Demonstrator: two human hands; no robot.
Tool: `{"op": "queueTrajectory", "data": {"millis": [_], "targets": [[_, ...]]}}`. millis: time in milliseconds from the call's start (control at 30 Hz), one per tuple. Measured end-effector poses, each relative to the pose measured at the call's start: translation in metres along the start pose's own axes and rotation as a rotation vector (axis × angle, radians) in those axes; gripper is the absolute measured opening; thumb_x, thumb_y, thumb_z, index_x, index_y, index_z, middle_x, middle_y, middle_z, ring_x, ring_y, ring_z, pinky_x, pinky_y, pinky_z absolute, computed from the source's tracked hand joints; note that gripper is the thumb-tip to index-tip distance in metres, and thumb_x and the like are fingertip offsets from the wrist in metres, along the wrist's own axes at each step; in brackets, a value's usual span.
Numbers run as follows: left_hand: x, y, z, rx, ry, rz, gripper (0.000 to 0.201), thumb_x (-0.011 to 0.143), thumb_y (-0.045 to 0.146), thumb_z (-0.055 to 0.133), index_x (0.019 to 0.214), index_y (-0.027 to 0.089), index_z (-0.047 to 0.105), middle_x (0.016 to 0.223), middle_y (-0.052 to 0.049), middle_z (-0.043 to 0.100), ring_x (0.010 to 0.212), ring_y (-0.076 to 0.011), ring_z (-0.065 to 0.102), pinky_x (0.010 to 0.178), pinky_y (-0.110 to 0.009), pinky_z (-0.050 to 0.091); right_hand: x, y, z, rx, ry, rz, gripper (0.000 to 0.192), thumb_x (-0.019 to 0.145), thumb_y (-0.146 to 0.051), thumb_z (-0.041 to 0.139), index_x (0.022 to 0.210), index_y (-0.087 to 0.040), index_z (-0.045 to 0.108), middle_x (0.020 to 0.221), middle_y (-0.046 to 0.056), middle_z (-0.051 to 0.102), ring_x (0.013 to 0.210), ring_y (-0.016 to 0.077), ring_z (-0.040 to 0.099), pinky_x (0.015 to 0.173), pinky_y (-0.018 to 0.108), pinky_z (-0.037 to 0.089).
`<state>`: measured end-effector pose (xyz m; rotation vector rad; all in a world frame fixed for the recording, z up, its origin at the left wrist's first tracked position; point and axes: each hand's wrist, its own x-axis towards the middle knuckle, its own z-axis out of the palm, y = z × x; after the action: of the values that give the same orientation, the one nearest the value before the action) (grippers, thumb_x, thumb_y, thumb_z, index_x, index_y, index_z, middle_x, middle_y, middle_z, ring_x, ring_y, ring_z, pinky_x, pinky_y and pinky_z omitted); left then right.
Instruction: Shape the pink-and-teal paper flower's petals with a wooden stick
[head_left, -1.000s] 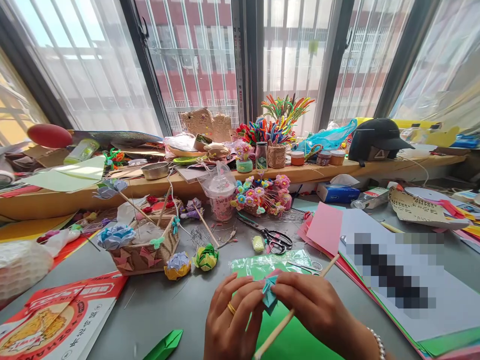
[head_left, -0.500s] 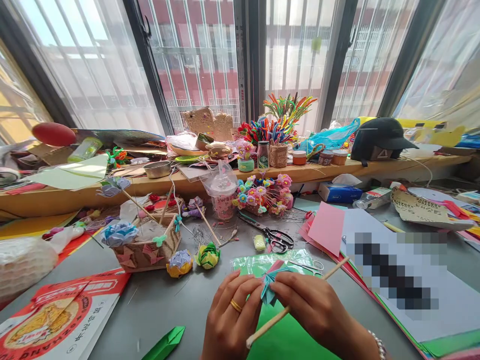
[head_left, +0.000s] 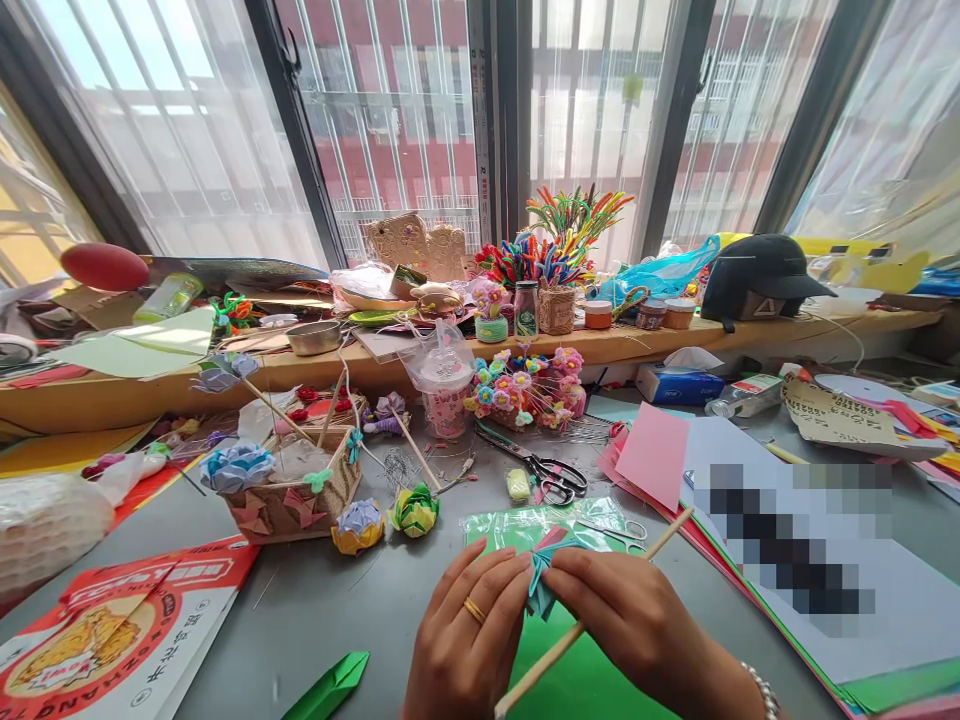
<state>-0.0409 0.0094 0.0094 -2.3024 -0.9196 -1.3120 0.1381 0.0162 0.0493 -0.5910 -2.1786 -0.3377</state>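
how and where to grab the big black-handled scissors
Probably by the black handle loops, coming from the near right side: the scissors lie flat with loops toward the person and blades pointing away leftward, and a small yellow-green item sits just left of the loops.

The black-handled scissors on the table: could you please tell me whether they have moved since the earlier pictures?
No; judged against the wooden ledge behind, the black-handled scissors have not visibly shifted either way.

"WOW!" stands on the red-and-white bag [head_left: 142, 625], whose other lettering is hard to read.
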Motion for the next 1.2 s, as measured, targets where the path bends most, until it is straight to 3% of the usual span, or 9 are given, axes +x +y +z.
{"op": "queueTrajectory", "data": {"millis": [133, 367, 567, 700, 867, 1000, 1033, 1067, 1200], "targets": [[0.008, 0.006, -0.004, 0.057, 0.049, -0.003, 0.02, 0.08, 0.006, 0.05, 0.093, 0.015, 0.062, 0.083, -0.004, 0.073, 0.083, -0.0153, 0.066, 0.088, -0.032, 0.046, 0.0, -0.001, 0.0, -0.006, 0.014, 0.005, 0.045, 0.096, -0.014, 0.023, 0.082, -0.008, 0.065, 0.071, 0.011, 0.068, 0.06, 0.0156, 0.064, 0.052, 0.024, 0.051], [0.02, 0.007, -0.011, 0.059, 0.005, -0.003, 0.02, 0.077, 0.003, 0.051, 0.09, 0.015, 0.061, 0.08, -0.003, 0.074, 0.077, -0.0147, 0.067, 0.089, -0.032, 0.044, 0.0, -0.001, 0.002, -0.022, 0.025, -0.011, 0.041, 0.096, -0.013, 0.026, 0.083, -0.008, 0.064, 0.072, 0.01, 0.068, 0.063, 0.0165, 0.065, 0.054, 0.025, 0.052], [0.009, 0.002, -0.011, 0.065, -0.115, 0.042, 0.024, 0.077, 0.005, 0.054, 0.098, 0.014, 0.06, 0.089, -0.004, 0.073, 0.087, -0.0166, 0.065, 0.091, -0.035, 0.044, -0.001, 0.001, 0.0, -0.001, -0.025, -0.015, 0.042, 0.096, -0.013, 0.025, 0.082, -0.009, 0.064, 0.074, 0.011, 0.068, 0.065, 0.0172, 0.065, 0.054, 0.025, 0.052], [0.007, 0.004, -0.006, 0.048, 0.038, 0.003, 0.019, 0.081, 0.008, 0.05, 0.093, 0.015, 0.062, 0.085, -0.004, 0.073, 0.084, -0.0159, 0.065, 0.088, -0.034, 0.045, -0.001, 0.0, 0.001, -0.006, -0.03, -0.038, 0.04, 0.096, -0.012, 0.026, 0.083, -0.007, 0.064, 0.074, 0.011, 0.068, 0.064, 0.0173, 0.065, 0.052, 0.025, 0.051], [0.012, 0.008, -0.007, 0.103, 0.009, 0.031, 0.018, 0.077, 0.004, 0.053, 0.088, 0.015, 0.062, 0.08, -0.003, 0.074, 0.078, -0.0149, 0.067, 0.083, -0.029, 0.048, 0.001, -0.003, 0.0, 0.007, -0.02, -0.035, 0.044, 0.096, -0.013, 0.023, 0.083, -0.007, 0.064, 0.073, 0.011, 0.068, 0.061, 0.0158, 0.064, 0.053, 0.025, 0.05], [0.011, 0.011, -0.001, 0.093, 0.13, 0.0, 0.017, 0.076, 0.003, 0.051, 0.081, 0.014, 0.062, 0.072, -0.003, 0.071, 0.072, -0.0138, 0.066, 0.082, -0.028, 0.048, 0.003, -0.006, -0.001, -0.007, 0.002, -0.038, 0.046, 0.096, -0.013, 0.022, 0.081, -0.008, 0.065, 0.07, 0.01, 0.068, 0.055, 0.0146, 0.061, 0.048, 0.024, 0.047], [0.01, 0.012, 0.0, 0.093, 0.095, -0.017, 0.017, 0.076, 0.004, 0.052, 0.084, 0.015, 0.061, 0.074, -0.003, 0.071, 0.074, -0.014, 0.065, 0.083, -0.029, 0.048, 0.003, -0.006, -0.002, -0.011, 0.002, -0.038, 0.046, 0.096, -0.013, 0.021, 0.082, -0.008, 0.065, 0.07, 0.01, 0.068, 0.054, 0.0143, 0.061, 0.048, 0.024, 0.047], [0.01, 0.013, 0.0, 0.076, 0.174, -0.054, 0.017, 0.075, 0.004, 0.051, 0.082, 0.017, 0.06, 0.071, -0.002, 0.07, 0.071, -0.014, 0.065, 0.083, -0.03, 0.047, 0.002, -0.005, -0.002, -0.014, 0.003, -0.035, 0.046, 0.096, -0.014, 0.021, 0.083, -0.008, 0.064, 0.071, 0.01, 0.067, 0.054, 0.0142, 0.061, 0.048, 0.024, 0.046], [0.011, 0.014, -0.01, -0.194, -0.058, -0.267, 0.017, 0.073, 0.017, 0.051, 0.089, 0.019, 0.057, 0.078, -0.005, 0.067, 0.077, -0.0211, 0.063, 0.086, -0.042, 0.046, -0.004, -0.001, 0.0, 0.032, 0.002, 0.01, 0.036, 0.096, -0.016, 0.028, 0.088, -0.011, 0.062, 0.073, 0.008, 0.066, 0.058, 0.0136, 0.061, 0.05, 0.023, 0.046]]}}
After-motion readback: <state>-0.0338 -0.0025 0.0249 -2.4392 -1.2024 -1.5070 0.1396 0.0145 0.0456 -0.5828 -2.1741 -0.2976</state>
